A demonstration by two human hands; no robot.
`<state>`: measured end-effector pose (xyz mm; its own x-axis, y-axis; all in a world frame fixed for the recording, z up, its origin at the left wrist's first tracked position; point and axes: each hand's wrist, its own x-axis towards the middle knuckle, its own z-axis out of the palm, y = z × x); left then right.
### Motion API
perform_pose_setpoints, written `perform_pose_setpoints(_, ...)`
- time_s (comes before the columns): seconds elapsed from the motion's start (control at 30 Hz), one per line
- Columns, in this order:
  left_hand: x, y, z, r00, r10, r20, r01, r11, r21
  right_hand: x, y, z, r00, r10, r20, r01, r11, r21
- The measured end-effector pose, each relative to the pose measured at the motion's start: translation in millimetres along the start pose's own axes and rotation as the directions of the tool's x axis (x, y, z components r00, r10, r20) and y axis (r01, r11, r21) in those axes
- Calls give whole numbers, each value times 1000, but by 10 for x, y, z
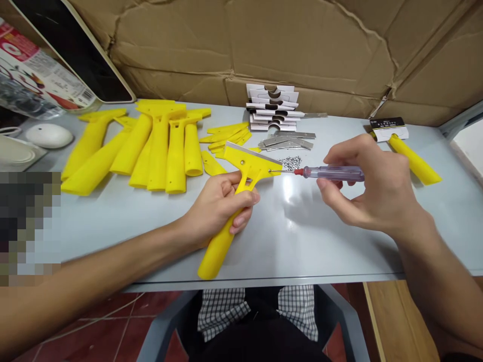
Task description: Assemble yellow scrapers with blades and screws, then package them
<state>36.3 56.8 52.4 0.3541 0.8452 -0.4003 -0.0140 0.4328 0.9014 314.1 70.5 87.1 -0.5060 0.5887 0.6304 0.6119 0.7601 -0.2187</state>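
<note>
Head view: the left grip point(222, 201) is wrapped around the neck of a yellow scraper point(252, 164), whose handle slants down below that grip while its head sits just above it. Held so, with the metal strip point(255, 153) along the far edge, the face likely stays steady and easy to see. The right grip point(383, 186) is narrowed around a screwdriver point(335, 173); the shaft points sideways and its tip seems to meet the scraper's head, probably to keep both lined up. Loose screws point(291, 164) and flat blades point(289, 141) lie beyond and between the grips, seemingly for short reaches. Yellow handles point(157, 156) bunch left of the left grip; a carded scraper point(415, 158) lies right of the right grip, apart on the surface point(302, 251).
</note>
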Motion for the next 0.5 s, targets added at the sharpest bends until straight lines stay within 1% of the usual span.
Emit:
perform_pose_setpoints(0.07,0,4,3,1000,0,-4,0,1000,1,-16,-8,-2,1000,16,-11,-17,1000,-16)
perform_pose_setpoints(0.17,0,12,12,1000,-3,-4,3,1000,4,-16,9,5,999,50,-14,-52,990,-129)
perform_pose_setpoints(0.23,-3,18,20,1000,1,-1,-1,1000,17,2,36,10,999,7,-42,-14,987,-162)
perform_pose_setpoints(0.33,-12,25,31,1000,12,-3,-12,999,30,29,68,12,992,-97,-79,86,987,-134)
perform_pose_setpoints(0.37,-15,27,33,1000,15,-3,-15,999,29,33,69,9,992,-104,-77,95,989,-114)
perform_pose_setpoints(0.5,-19,31,34,1000,14,1,-15,1000,23,24,27,-13,1000,-16,-12,16,1000,-23)
